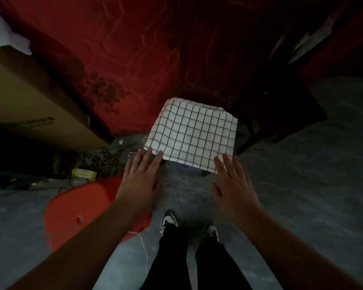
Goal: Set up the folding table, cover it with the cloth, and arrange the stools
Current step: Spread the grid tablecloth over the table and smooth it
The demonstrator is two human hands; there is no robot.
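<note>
Two bare forearms reach forward from the bottom edge, above dark trousers [197, 262] and sneakers [169, 221] standing on a grey concrete floor [312, 185]. Both hands are spread flat with fingers straight, grasping nothing. Fingertips of the left hand [140, 181] meet the near left corner of a folded white cloth [192, 132] with a black grid pattern; fingertips of the right hand [233, 185] overlap its near right corner. What the cloth lies on cannot be seen. Under the left forearm sits a red plastic stool [76, 210]. Further left, a tangle of cables [96, 160] lies by a large cardboard box [29, 101]. Just right of the cloth stands a dark wooden stool [281, 109]. Behind everything rises a worn red wall [134, 49].
</note>
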